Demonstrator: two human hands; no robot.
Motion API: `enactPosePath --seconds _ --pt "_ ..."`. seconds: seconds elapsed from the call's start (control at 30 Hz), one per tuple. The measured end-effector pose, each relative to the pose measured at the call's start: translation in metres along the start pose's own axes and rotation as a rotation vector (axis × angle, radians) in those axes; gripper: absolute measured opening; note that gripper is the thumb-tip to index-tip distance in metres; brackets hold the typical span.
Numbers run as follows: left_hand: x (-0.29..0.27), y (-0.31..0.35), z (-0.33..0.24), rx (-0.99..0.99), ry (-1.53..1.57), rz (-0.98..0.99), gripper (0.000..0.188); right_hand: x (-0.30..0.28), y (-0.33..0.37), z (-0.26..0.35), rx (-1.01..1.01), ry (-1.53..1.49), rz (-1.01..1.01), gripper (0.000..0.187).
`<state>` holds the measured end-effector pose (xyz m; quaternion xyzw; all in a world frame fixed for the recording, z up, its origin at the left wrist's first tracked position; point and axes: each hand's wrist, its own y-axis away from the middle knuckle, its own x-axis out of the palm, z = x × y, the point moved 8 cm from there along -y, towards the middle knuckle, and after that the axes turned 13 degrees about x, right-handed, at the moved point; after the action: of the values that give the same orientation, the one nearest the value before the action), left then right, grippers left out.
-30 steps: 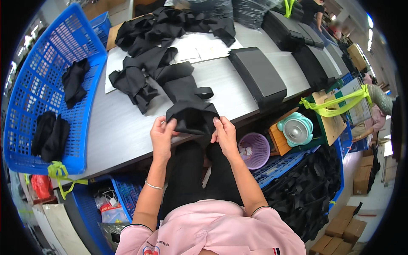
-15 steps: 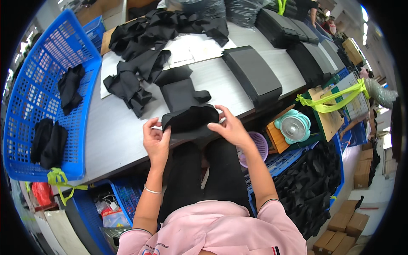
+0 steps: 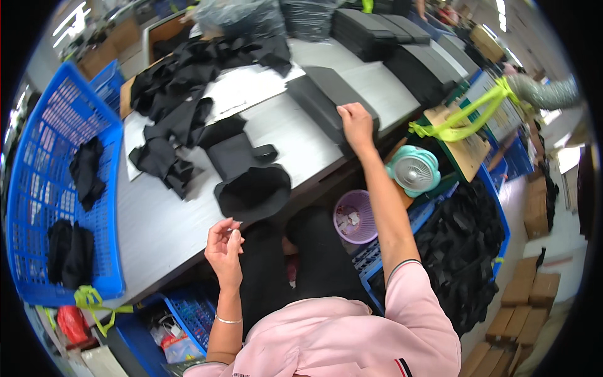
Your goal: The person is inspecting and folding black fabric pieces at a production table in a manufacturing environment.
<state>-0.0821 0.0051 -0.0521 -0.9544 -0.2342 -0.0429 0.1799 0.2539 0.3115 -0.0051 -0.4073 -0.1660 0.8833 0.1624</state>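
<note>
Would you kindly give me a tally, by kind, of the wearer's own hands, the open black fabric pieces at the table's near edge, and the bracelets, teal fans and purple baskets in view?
Left hand and right hand: 2
Open black fabric piece: 1
Bracelet: 1
Teal fan: 1
Purple basket: 1
Total: 6

From the head, one wide fisheye view looks down at near hands (image 3: 223,254) (image 3: 358,129) and table (image 3: 157,239)

Right: a turquoise fan (image 3: 413,173); a purple basket (image 3: 358,239), left of it and nearer. Far right: a ribbed silver duct (image 3: 543,93) meeting a yellow-green strip (image 3: 441,131). Near right: brown cardboard boxes (image 3: 520,283). Near left: a red plastic bag (image 3: 73,324).
</note>
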Motion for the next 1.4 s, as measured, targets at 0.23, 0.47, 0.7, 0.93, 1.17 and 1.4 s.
enactPosePath --seconds 0.23,0.47,0.7,0.93,1.17,1.4 --pt "0.045 0.019 -0.011 -0.103 0.322 0.310 0.095 -0.103 0.179 0.152 -0.415 -0.133 -0.385 0.011" --pt "0.037 0.043 0.013 -0.392 0.436 0.315 0.121 -0.098 0.300 0.193 -0.558 -0.384 0.361 0.010" --pt "0.062 0.055 -0.024 -0.277 0.853 0.236 0.109 -0.072 0.330 0.170 -0.275 -0.629 1.138 0.004" --pt "0.031 0.064 0.003 -0.529 0.665 -0.098 0.051 -0.084 0.308 0.154 -0.024 -0.393 0.524 0.043" --pt "0.050 0.062 -0.002 -0.555 0.678 -0.004 0.040 -0.047 0.334 0.126 0.334 -0.483 0.944 0.044" --pt "0.002 0.024 -0.040 0.260 -0.584 -0.192 0.043 -0.064 0.305 0.115 0.265 -0.455 0.710 0.043"
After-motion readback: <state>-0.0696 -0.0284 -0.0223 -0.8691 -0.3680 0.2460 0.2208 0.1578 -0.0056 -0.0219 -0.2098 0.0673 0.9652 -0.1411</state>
